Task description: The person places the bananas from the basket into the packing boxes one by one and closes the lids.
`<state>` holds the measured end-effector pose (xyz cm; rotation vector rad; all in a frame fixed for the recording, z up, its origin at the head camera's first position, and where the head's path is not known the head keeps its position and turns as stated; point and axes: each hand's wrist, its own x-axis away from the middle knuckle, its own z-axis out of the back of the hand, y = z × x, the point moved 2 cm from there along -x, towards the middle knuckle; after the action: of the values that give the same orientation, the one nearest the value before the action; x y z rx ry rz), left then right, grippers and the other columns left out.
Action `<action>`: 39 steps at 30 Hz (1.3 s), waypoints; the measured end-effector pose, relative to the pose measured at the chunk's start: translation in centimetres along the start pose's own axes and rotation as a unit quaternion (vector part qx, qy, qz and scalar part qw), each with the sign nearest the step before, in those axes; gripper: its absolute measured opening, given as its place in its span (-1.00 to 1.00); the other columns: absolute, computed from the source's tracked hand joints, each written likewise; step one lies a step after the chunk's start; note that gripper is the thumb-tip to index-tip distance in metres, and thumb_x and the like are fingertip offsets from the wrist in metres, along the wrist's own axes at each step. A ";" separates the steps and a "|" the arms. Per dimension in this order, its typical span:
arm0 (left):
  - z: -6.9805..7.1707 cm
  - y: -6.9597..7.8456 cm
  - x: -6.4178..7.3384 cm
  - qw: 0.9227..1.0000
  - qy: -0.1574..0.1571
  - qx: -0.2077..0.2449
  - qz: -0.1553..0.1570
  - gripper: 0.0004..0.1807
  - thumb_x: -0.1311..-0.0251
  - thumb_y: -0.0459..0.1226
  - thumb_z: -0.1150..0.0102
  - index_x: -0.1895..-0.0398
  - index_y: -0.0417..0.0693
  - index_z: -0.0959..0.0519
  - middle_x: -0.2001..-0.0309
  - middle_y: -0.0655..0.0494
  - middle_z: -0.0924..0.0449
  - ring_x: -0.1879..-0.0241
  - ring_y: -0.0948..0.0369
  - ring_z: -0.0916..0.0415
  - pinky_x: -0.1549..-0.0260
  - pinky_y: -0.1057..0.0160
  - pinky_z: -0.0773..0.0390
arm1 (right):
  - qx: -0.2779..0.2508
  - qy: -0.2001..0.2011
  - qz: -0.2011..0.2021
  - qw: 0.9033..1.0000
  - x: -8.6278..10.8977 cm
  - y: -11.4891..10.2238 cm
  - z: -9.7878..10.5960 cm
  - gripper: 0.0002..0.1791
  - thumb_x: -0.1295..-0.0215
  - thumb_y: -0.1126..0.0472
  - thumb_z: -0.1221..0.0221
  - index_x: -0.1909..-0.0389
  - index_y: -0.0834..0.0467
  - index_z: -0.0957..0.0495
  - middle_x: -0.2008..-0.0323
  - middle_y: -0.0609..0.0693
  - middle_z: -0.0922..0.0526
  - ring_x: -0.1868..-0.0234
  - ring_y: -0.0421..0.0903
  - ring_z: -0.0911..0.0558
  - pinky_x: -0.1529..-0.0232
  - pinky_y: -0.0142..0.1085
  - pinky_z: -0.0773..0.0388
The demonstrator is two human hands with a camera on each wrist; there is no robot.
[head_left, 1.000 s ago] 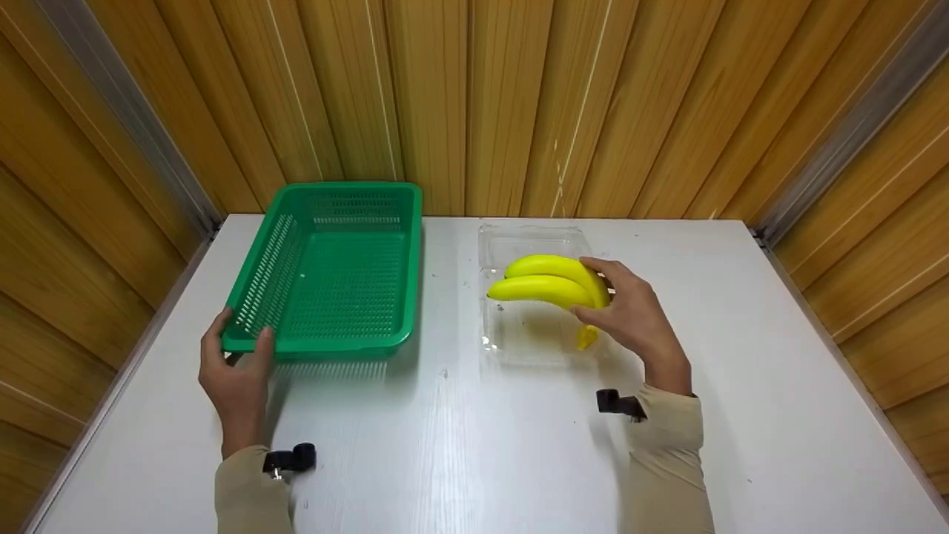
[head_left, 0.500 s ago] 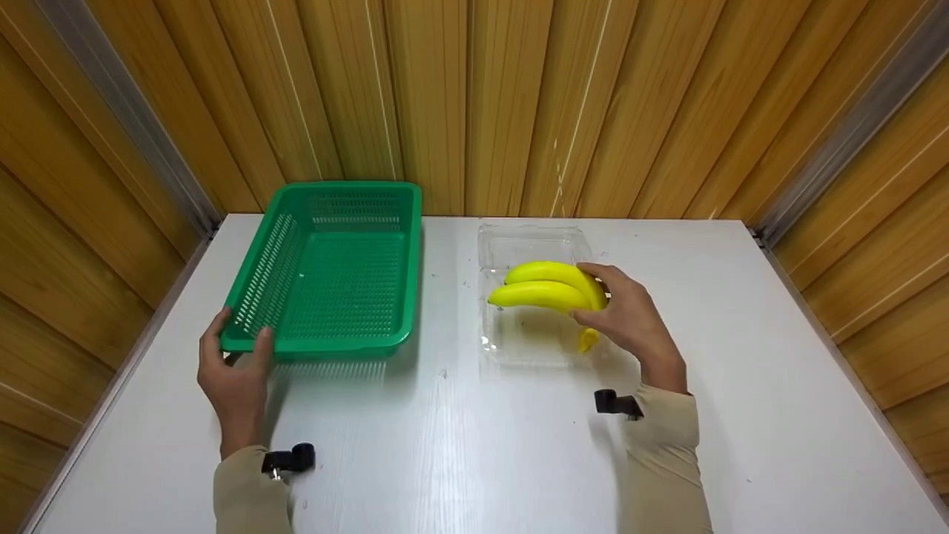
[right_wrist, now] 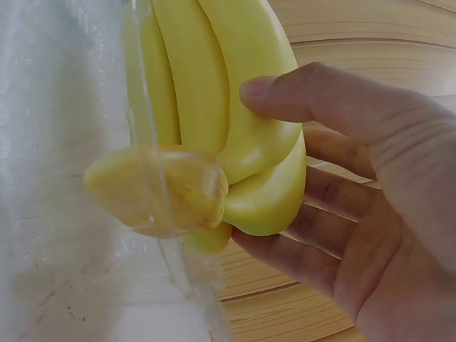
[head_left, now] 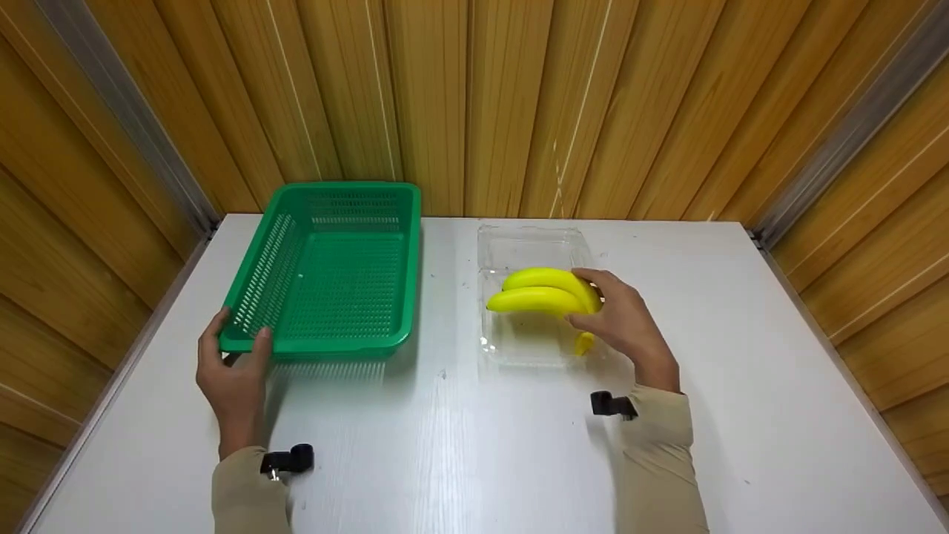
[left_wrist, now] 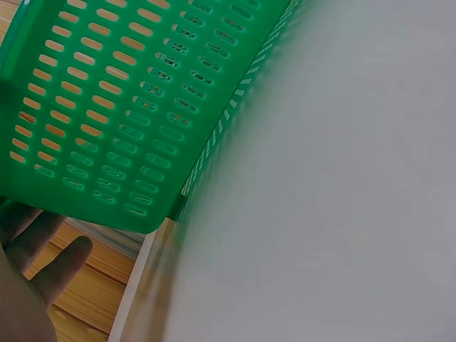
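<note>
My right hand (head_left: pixel 626 319) grips a bunch of yellow bananas (head_left: pixel 541 300) at its stem end, thumb on the near side and fingers behind. The bunch overlaps a clear plastic container (head_left: pixel 519 348) in the head view, tips pointing left. In the right wrist view, the brownish stem (right_wrist: pixel 157 189) shows through the container's clear wall (right_wrist: pixel 146 107). My left hand (head_left: pixel 233 389) holds the near left corner of a green perforated basket (head_left: pixel 341 347), thumb at the front rim and fingers on the left side. Its fingers (left_wrist: pixel 64 267) show beneath the basket corner in the left wrist view.
The white table (head_left: pixel 445 460) carries both containers. A wood-patterned wall (head_left: pixel 504 111) stands right behind it, with similar side walls. The basket's inside shows its bare slotted floor (head_left: pixel 341 282). A black wrist camera (head_left: pixel 612 404) juts inward from the right cuff.
My right hand has brought the bananas slightly toward me and lower over the clear container. The left hand and the basket stay in place.
</note>
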<state>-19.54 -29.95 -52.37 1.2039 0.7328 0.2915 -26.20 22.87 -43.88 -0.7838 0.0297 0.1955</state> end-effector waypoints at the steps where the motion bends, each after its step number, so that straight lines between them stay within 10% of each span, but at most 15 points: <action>1: 0.0 -0.1 -0.1 1.000 0.001 0.000 -0.002 -0.29 -0.41 -0.24 -0.35 -0.59 -0.09 -0.36 -0.48 0.05 -0.41 -0.40 0.06 -0.39 -0.18 0.22 -0.40 | 0.000 0.000 0.000 1.000 0.0 0.1 0.0 -0.17 -0.23 0.27 -0.48 -0.53 0.21 -0.41 -0.41 0.19 -0.49 -0.24 0.18 -0.53 -0.29 0.06 -0.50; 39: -0.1 0.3 0.1 1.000 0.002 -0.017 0.011 -0.29 -0.45 -0.21 -0.32 -0.60 -0.09 -0.33 -0.50 0.05 -0.39 -0.40 0.06 -0.39 -0.19 0.24 -0.42 | 0.018 -0.030 -0.029 0.999 -0.7 0.9 -1.3 -0.16 -0.26 0.26 -0.47 -0.56 0.18 -0.37 -0.50 0.21 -0.40 -0.46 0.21 -0.38 -0.51 0.14 -0.22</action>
<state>-19.44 -29.67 -52.12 1.1806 0.7159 0.3243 -27.03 22.43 -45.36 -0.7412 -0.0462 0.1640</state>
